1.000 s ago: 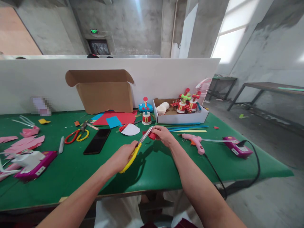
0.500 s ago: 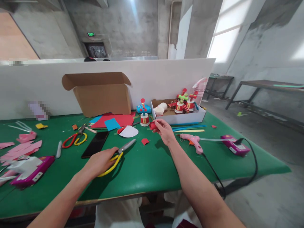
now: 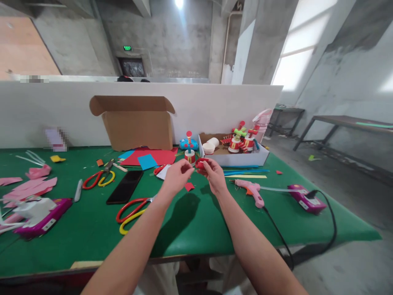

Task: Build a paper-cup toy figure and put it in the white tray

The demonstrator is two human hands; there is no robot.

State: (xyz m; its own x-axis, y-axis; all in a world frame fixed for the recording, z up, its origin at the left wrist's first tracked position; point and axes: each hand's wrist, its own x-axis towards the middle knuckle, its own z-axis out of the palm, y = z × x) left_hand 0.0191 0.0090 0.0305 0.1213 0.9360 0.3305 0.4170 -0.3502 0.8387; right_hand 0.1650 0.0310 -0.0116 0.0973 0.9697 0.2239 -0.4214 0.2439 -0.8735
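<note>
My right hand (image 3: 215, 176) pinches a small piece of red paper (image 3: 201, 164) above the middle of the table. Close beside it on the left, my left hand (image 3: 178, 177) has its fingertips drawn together; whether anything is between them is too small to see. Scissors with one red and one yellow handle (image 3: 130, 211) lie under my left forearm, their blades mostly hidden. Below my hands rests a small red paper scrap (image 3: 189, 187). Just behind stands a paper-cup figure (image 3: 189, 155) with a red disc on top. A white paper piece (image 3: 162, 172) is partly covered by my left hand.
A pink glue gun (image 3: 253, 192) with its cord lies to the right, near a purple power strip (image 3: 307, 199). Behind are a white box (image 3: 245, 159) of finished figures and coloured sheets (image 3: 164, 156). A phone (image 3: 125, 187) and more scissors (image 3: 98, 179) lie left.
My left hand has let go of the scissors, which now lie on the table, and has moved up and right beside my right hand. The right hand still holds the red paper.
</note>
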